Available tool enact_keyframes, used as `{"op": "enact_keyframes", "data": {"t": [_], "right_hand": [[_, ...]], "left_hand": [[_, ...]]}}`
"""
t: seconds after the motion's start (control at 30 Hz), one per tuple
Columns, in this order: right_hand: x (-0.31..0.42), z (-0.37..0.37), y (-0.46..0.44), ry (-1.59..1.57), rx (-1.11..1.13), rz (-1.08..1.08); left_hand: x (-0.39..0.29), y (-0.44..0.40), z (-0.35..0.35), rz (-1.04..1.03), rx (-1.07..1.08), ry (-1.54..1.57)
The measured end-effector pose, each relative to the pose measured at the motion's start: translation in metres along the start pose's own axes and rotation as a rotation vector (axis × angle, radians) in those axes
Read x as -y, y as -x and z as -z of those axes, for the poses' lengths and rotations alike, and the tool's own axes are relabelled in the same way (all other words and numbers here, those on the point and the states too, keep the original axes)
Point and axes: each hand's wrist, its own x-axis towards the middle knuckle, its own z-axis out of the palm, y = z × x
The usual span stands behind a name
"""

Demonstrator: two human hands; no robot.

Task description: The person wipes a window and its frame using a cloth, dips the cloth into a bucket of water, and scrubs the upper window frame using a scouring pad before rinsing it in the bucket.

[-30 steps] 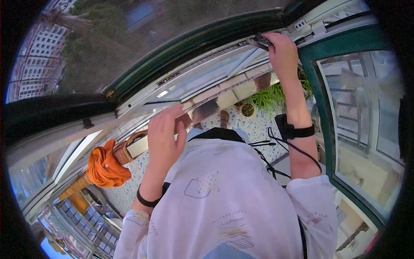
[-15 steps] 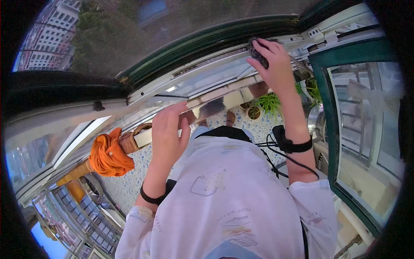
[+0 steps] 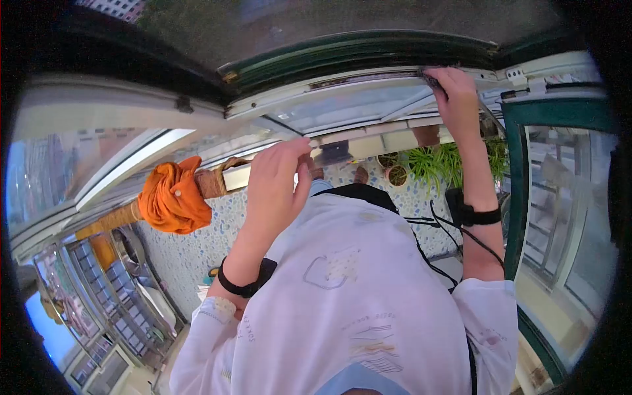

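Observation:
My right hand (image 3: pixel 457 99) is closed on a dark grey scouring pad (image 3: pixel 429 79), mostly hidden under the fingers. It presses the pad into the white window track (image 3: pixel 368 80), along the foot of the dark green window frame (image 3: pixel 349 51). A dirty groove runs along the track to the left of the pad. My left hand (image 3: pixel 276 181) holds nothing; its fingers are stretched out and the thumb stands a little apart. It is nearest to the ledge below the window, and whether the fingertips touch it I cannot tell.
An orange cloth (image 3: pixel 174 197) is wrapped around a rail at left. Potted green plants (image 3: pixel 428 164) stand below my right forearm. A green-framed window panel (image 3: pixel 517 197) stands at right. Black cords (image 3: pixel 441 227) hang beside my right arm, above the speckled floor (image 3: pixel 178 263).
The view has shifted and tilted. My right hand has slid along the track with the scouring pad, its fingers now curled downward. My left hand stays outstretched near the ledge.

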Motion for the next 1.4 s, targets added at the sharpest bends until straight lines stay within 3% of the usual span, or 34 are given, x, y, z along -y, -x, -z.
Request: {"op": "enact_keyframes", "data": {"t": [0.47, 0.73, 0.93, 1.0, 1.4], "right_hand": [[0.128, -0.056, -0.048, -0.015, 0.064, 0.316], [0.103, -0.048, -0.035, -0.042, 0.017, 0.183], [0.152, -0.071, -0.053, -0.156, 0.014, 0.332], [0.156, -0.072, -0.054, -0.009, 0.005, 0.294], [0.16, -0.068, -0.063, 0.111, 0.119, 0.363]], "left_hand": [[0.013, 0.011, -0.003, 0.008, -0.056, 0.021], [0.025, 0.016, 0.001, 0.041, -0.074, -0.002], [0.026, 0.019, 0.001, 0.047, -0.07, 0.029], [0.026, 0.019, 0.003, 0.051, -0.075, 0.038], [0.045, 0.051, 0.021, 0.192, -0.122, 0.011]]}}
